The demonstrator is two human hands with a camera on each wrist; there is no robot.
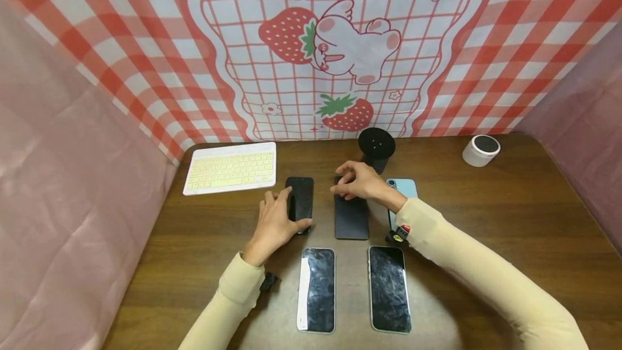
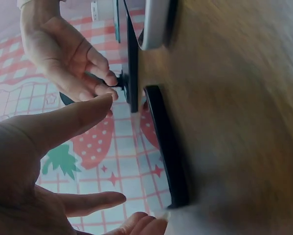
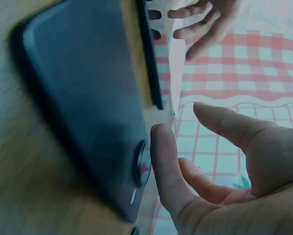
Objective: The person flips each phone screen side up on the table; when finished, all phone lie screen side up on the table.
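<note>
My left hand (image 1: 274, 223) reaches over the left side of a black phone (image 1: 302, 201) that lies screen up on the table. Its thumb and fingers are spread, and the left wrist view shows a gap between the thumb and that phone's edge (image 2: 167, 152). Over the upper end of a dark phone (image 1: 352, 220) is my right hand (image 1: 359, 181), fingers loosely bent with thumb and forefinger apart. That phone lies back up, its round camera bump (image 3: 144, 164) close to a fingertip in the right wrist view. Nothing is held in this hand.
Two more phones (image 1: 320, 290) (image 1: 390, 290) lie nearer on the wooden table. A light blue phone (image 1: 405, 188) is partly under the right wrist. Behind are a white keyboard (image 1: 233, 166), a black round-topped stand (image 1: 376, 143) and a white cylinder (image 1: 478, 154), before a checked cloth.
</note>
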